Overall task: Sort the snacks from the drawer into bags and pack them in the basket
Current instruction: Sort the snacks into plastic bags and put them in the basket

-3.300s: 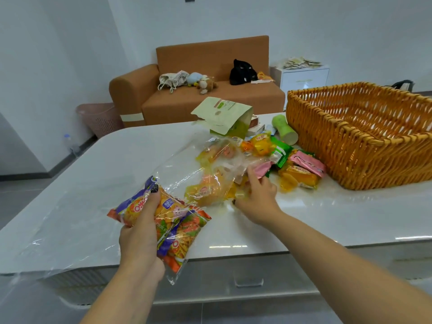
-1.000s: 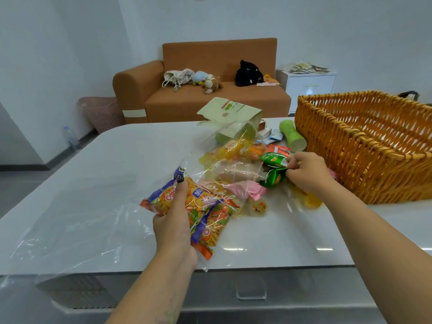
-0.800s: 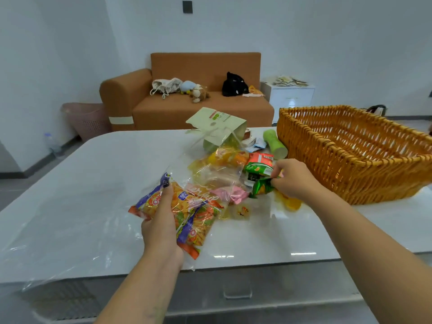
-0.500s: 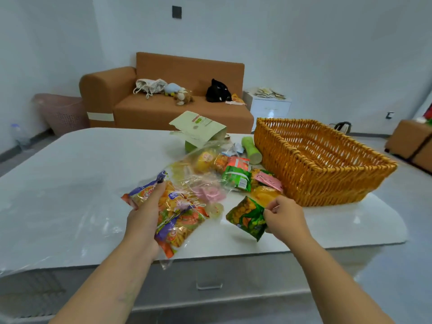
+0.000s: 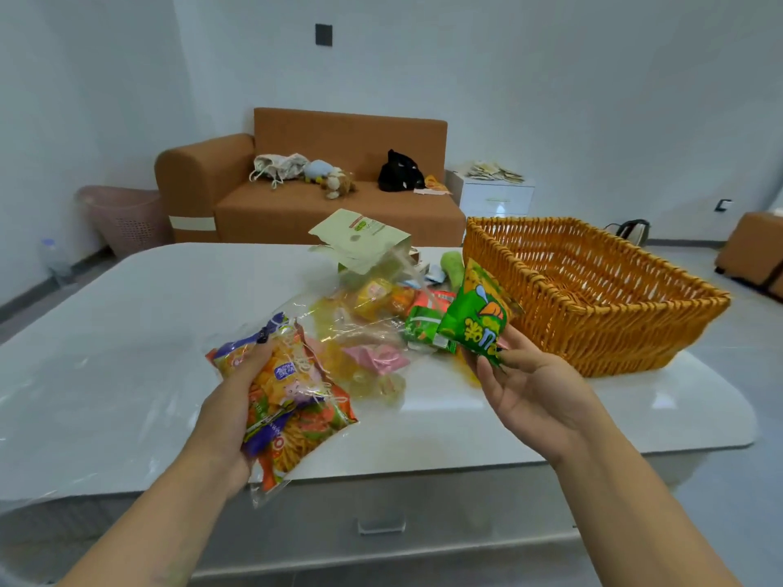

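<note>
My left hand [image 5: 237, 413] grips a clear plastic bag [image 5: 296, 417] filled with orange and purple snack packets, held just above the white table's [image 5: 127, 374] front edge. My right hand [image 5: 529, 391], palm up, pinches the lower corner of a green snack packet [image 5: 474, 315] and holds it upright in the air, in front of the wicker basket [image 5: 593, 298]. More loose snacks lie in a pile [image 5: 381, 328] between my hands: yellow, pink and green packets, partly under clear film.
A pale green paper bag [image 5: 360, 243] and a green tube [image 5: 453, 266] stand behind the pile. A closed drawer handle [image 5: 381, 525] shows below the table edge. Beyond the table are an orange sofa [image 5: 330, 184], a white cabinet [image 5: 495, 197] and a pink bin [image 5: 123, 218].
My right hand picked the green packet out of the pile, drew it toward me, then lifted and turned it upright. The left hand kept its hold on the bag. The camera tilted up.
</note>
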